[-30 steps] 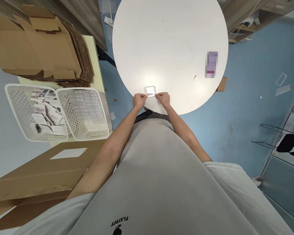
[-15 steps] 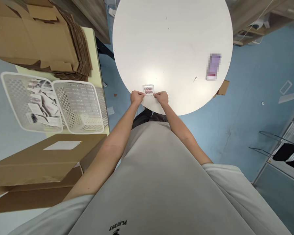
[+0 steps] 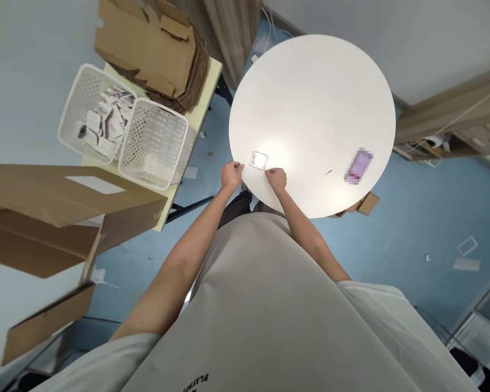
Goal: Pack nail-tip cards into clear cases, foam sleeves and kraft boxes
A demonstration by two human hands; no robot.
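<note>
A small clear plastic case (image 3: 258, 160) lies near the front edge of the round white table (image 3: 314, 103). My left hand (image 3: 231, 175) sits curled at the table's edge just left of the case, fingertips close to its corner. My right hand (image 3: 276, 178) rests curled just right of and below the case. Whether either hand still touches the case is too small to make out.
A blurred purple item (image 3: 358, 166) lies at the table's right side. To the left, a yellow-green side table carries two white perforated baskets (image 3: 153, 142) (image 3: 95, 113) and a stack of flat cardboard (image 3: 155, 46). Large cardboard boxes (image 3: 61, 201) stand at the near left. The floor is blue.
The head view has swung and tilted, so the table now sits further right. The case shows glare instead of its pink contents. Both hands have stayed beside it.
</note>
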